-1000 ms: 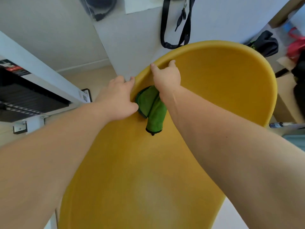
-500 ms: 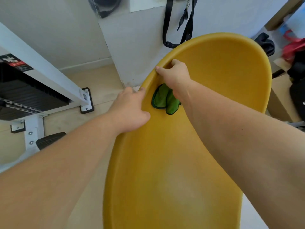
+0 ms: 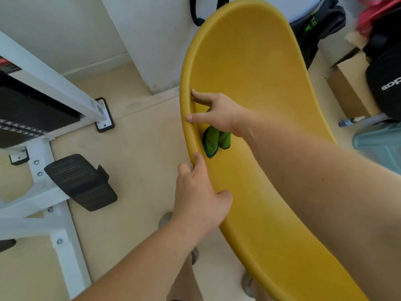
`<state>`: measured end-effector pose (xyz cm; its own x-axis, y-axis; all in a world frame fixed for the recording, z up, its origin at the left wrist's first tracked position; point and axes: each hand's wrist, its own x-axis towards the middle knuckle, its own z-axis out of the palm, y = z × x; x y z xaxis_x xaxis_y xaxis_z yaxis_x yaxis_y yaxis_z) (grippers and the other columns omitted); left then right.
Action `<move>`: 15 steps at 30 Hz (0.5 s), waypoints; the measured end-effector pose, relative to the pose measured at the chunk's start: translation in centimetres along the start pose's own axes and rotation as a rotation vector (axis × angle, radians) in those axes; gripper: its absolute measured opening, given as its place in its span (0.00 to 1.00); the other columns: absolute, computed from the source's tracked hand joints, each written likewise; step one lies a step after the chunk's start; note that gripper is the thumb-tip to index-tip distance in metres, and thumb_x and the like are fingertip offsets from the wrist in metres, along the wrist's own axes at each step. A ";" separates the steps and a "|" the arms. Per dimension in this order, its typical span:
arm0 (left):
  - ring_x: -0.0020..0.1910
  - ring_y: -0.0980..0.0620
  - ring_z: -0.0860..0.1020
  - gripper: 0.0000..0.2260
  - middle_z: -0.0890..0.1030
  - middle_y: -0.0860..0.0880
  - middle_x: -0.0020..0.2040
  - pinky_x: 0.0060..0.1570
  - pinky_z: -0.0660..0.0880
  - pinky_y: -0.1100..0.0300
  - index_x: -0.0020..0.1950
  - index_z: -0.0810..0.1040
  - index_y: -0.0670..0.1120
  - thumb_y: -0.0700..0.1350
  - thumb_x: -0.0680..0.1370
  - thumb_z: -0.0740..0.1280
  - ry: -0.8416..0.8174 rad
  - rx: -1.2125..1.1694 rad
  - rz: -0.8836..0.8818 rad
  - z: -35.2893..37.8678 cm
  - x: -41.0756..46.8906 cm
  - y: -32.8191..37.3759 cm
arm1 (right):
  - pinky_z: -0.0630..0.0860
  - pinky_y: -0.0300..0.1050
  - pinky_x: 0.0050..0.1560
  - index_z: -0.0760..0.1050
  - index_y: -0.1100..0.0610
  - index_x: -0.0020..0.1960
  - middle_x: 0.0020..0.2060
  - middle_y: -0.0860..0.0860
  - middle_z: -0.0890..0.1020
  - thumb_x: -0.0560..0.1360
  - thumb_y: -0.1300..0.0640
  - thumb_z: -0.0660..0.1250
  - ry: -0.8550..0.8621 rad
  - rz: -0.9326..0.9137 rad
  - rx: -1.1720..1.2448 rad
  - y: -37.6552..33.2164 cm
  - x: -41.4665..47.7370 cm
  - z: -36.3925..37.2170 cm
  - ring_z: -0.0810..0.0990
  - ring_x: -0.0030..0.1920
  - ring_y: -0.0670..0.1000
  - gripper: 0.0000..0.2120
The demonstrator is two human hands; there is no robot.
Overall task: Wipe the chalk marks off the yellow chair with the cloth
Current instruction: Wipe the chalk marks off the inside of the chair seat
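Observation:
The yellow chair (image 3: 249, 72) fills the right half of the head view, its smooth shell tilted and its left rim facing me. My right hand (image 3: 219, 114) lies inside the shell near that rim. Two of its fingers stretch out to touch the rim, while the others hold the folded green cloth (image 3: 214, 141) against the yellow surface. The cloth hangs out below the palm. My left hand (image 3: 199, 203) grips the rim just below, thumb inside the shell and fingers behind it. No chalk marks show on the visible plastic.
A white metal exercise frame with a black pedal (image 3: 80, 181) stands on the beige floor at left. A black strap (image 3: 195, 11) hangs on the white wall behind. At right are a cardboard box (image 3: 347, 90), a black bag (image 3: 384, 79) and a teal bin (image 3: 379, 144).
The chair has swung to the right of the view, showing more floor. My right hand with the cloth has slid down along the left rim, and my left hand has shifted lower on the rim.

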<state>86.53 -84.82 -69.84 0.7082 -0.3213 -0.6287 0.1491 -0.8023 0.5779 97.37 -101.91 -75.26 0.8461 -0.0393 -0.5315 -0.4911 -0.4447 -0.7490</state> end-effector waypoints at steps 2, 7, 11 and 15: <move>0.52 0.56 0.73 0.45 0.60 0.55 0.59 0.55 0.75 0.59 0.80 0.42 0.54 0.48 0.72 0.68 -0.069 -0.064 -0.015 1.7 -2.2 -0.2 | 0.68 0.46 0.73 0.65 0.43 0.79 0.75 0.43 0.71 0.73 0.40 0.76 -0.069 0.018 -0.037 1.4 -3.1 0.2 0.72 0.72 0.47 0.38; 0.59 0.54 0.74 0.33 0.71 0.52 0.64 0.62 0.73 0.54 0.79 0.58 0.54 0.42 0.75 0.64 -0.278 0.130 0.105 0.7 -5.1 -3.1 | 0.70 0.43 0.64 0.73 0.44 0.74 0.72 0.46 0.76 0.75 0.39 0.73 -0.035 0.127 0.027 5.2 -11.9 0.8 0.75 0.61 0.44 0.29; 0.58 0.39 0.75 0.26 0.76 0.42 0.59 0.58 0.73 0.44 0.69 0.76 0.51 0.51 0.71 0.73 0.014 0.628 0.581 -3.5 -1.3 -3.2 | 0.70 0.42 0.58 0.75 0.42 0.72 0.69 0.44 0.78 0.75 0.37 0.71 -0.025 0.199 0.016 7.3 -18.7 1.7 0.77 0.59 0.45 0.26; 0.78 0.45 0.56 0.41 0.63 0.48 0.77 0.74 0.48 0.40 0.76 0.64 0.60 0.75 0.66 0.63 -0.209 1.193 0.746 -5.0 3.8 -1.2 | 0.70 0.49 0.59 0.66 0.41 0.78 0.70 0.46 0.78 0.78 0.31 0.62 0.070 0.066 -0.351 7.7 -21.8 6.7 0.75 0.63 0.56 0.31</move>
<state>92.48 -82.57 -70.30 0.2314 -0.8336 -0.5015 -0.9441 -0.3168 0.0909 73.73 -98.50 -72.06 0.8331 -0.1335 -0.5368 -0.4544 -0.7186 -0.5265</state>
